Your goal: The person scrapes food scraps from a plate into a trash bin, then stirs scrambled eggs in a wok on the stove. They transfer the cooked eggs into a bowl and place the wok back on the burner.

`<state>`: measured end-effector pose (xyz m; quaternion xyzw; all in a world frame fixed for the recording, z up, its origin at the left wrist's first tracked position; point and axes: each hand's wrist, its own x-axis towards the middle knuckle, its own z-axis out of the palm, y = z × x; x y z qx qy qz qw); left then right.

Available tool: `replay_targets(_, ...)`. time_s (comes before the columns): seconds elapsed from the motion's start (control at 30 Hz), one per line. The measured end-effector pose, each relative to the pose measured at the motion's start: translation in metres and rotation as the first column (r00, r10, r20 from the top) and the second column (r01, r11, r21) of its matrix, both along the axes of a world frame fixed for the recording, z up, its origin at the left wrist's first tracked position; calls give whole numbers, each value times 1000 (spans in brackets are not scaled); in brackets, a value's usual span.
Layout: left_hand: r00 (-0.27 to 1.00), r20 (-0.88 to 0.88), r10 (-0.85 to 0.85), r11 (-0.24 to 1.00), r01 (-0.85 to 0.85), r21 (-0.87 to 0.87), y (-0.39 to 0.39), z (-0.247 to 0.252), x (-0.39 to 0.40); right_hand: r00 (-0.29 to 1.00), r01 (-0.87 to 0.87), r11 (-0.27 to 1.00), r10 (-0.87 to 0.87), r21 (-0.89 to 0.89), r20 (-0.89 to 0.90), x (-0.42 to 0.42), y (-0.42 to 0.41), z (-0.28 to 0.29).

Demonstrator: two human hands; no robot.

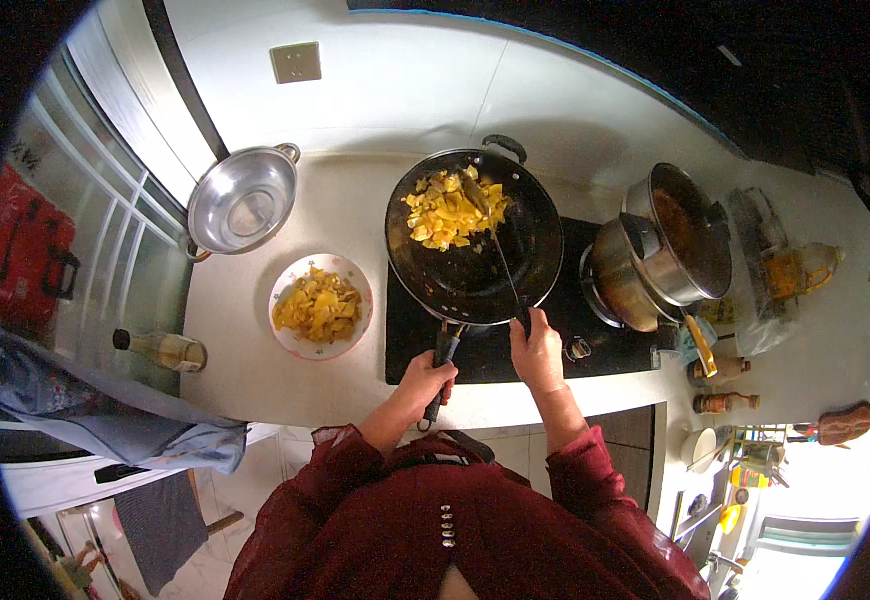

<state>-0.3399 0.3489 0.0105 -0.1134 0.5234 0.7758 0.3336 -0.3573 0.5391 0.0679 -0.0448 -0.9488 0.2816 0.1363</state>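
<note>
My left hand [424,379] grips the black handle [446,351] of a dark wok [465,281]. In my right hand [537,351] is a metal spatula [507,264] with a black grip, its blade among the food inside the wok. Yellow sliced food [442,217], which looks like potato, lies heaped in the far left part of the wok. The wok sits over a black glass cooktop [412,352]. To its left, a white flower-patterned plate [297,347] holds more of the same yellow slices [321,306].
An empty steel basin [243,199] leans at the back left of the counter [232,292]. A bottle [168,349] lies near the left edge. Stacked steel pots [633,259] stand right of the wok, one handle [700,345] jutting forward. Seasoning jars [720,403] and an oil jug [802,271] are farther right.
</note>
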Motion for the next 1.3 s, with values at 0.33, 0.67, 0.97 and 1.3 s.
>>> replay_targets(0.33, 1000, 3, 6, 1000, -6, 7, -2, -5, 1, 986, 82, 948, -122, -307, -111, 24, -10, 19)
replay_targets(0.67, 1000, -12, -20, 999, 19, -34, -2, -7, 0, 988, 64, 998, -64, -6, -138, 3, -1, -5)
replay_targets(0.97, 1000, -25, -18, 1000, 17, -26, 1, -5, -5, 997, 82, 989, -81, 124, -14, 0, 7, -16)
replay_targets(1.3, 1000, -13, -23, 1000, 23, -9, -1, -10, 2, 988, 28, 895, -92, -445, -122, 22, 0, 20)
